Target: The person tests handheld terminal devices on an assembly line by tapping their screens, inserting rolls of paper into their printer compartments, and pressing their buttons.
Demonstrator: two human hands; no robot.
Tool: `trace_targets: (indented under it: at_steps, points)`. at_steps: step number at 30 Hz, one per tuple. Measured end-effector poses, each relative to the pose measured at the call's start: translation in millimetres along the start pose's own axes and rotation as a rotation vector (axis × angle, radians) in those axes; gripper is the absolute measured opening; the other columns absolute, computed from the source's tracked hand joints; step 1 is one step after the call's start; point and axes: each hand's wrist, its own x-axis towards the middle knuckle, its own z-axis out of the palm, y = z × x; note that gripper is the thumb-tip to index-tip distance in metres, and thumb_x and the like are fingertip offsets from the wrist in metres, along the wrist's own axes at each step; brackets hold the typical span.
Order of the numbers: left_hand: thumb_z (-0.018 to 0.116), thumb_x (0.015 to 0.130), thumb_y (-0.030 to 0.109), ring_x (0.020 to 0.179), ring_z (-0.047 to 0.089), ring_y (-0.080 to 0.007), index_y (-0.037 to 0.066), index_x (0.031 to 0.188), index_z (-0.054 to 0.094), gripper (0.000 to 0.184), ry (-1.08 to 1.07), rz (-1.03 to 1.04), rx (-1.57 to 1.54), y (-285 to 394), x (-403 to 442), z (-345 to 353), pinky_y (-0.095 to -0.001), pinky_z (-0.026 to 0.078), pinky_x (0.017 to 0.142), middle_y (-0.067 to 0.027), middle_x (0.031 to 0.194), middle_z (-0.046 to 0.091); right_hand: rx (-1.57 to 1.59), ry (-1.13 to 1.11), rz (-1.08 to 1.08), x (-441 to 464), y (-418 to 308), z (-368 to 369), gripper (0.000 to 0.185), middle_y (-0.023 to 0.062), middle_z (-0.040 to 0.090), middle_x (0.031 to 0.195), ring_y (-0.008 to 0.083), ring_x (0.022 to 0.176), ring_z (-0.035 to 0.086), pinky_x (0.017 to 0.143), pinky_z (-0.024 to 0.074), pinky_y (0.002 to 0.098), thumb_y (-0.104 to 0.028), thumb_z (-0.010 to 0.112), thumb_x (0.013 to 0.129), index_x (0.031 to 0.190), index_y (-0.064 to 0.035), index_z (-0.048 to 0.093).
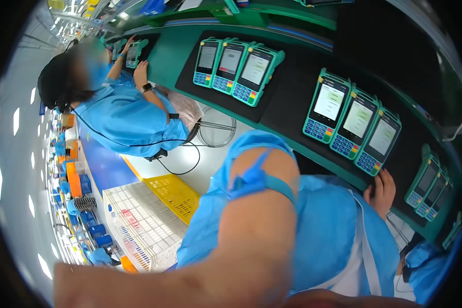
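My right hand rests at the bench's front edge. Its fingers are loosely bent, with the thumb apart, and they lie beside the lower end of a green-cased payment terminal; whether they touch it I cannot tell. This terminal is the nearest of three in a slanted row, with another terminal in the middle and a third terminal at the far end. All three have lit screens and blue keypads. My left arm, with a blue band around it, fills the foreground, but its hand is out of view.
Three more payment terminals lie on the black mat further left. Another group sits at the right. A co-worker in blue handles terminals at the far left. White and yellow baskets stand below.
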Motion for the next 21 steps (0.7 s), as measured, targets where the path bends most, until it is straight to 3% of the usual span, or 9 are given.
trace_targets:
  at_steps: [5,7,12,18,21]
  points:
    - [0.053,0.085,0.026,0.098,0.047,-0.0258,-0.001,0.113,0.044,0.040,0.013,-0.065,-0.287,7.8,5.0,13.9,-0.0334,0.041,0.086,-0.0153,0.106,0.045,0.043,-0.023,0.014,-3.6,2.5,0.3,0.041,0.0178,0.055,0.116,0.0367,0.111,0.052,0.092,0.0417,0.0443,0.000,0.059,0.062,0.103,0.0005,0.057]
    - [0.053,0.085,0.027,0.100,0.047,-0.0275,-0.001,0.115,0.043,0.042,0.025,-0.093,-0.424,20.7,1.7,22.2,-0.0344,0.040,0.088,-0.0169,0.109,0.044,0.002,0.010,-0.018,1.0,0.6,-1.8,0.038,0.0152,0.057,0.113,0.0344,0.106,0.056,0.086,0.0446,0.0407,-0.003,0.059,0.062,0.100,-0.0007,0.058]
    - [0.050,0.087,0.031,0.105,0.046,-0.0316,-0.001,0.121,0.040,0.047,0.039,-0.175,-0.729,36.1,-0.5,42.7,-0.0370,0.039,0.091,-0.0206,0.115,0.041,-0.042,0.029,-0.041,-2.9,2.0,0.8,0.039,0.0144,0.058,0.112,0.0334,0.106,0.056,0.086,0.0443,0.0398,-0.004,0.059,0.061,0.100,-0.0014,0.059]
    - [0.048,0.090,0.035,0.112,0.044,-0.0366,-0.001,0.127,0.037,0.053,0.029,-0.262,-1.075,46.0,9.2,60.8,-0.0400,0.038,0.094,-0.0252,0.123,0.038,-0.009,0.004,-0.003,-1.5,-0.5,-0.7,0.040,0.0167,0.056,0.114,0.0362,0.109,0.054,0.090,0.0430,0.0442,-0.001,0.060,0.060,0.099,-0.0005,0.058]
    - [0.047,0.091,0.038,0.115,0.043,-0.0391,-0.001,0.131,0.035,0.057,0.019,-0.308,-1.261,58.0,10.2,55.0,-0.0415,0.037,0.096,-0.0274,0.127,0.037,-0.045,0.019,-0.025,3.1,-2.6,-4.0,0.037,0.0141,0.058,0.112,0.0327,0.106,0.056,0.087,0.0437,0.0402,-0.005,0.059,0.061,0.098,-0.0011,0.059]
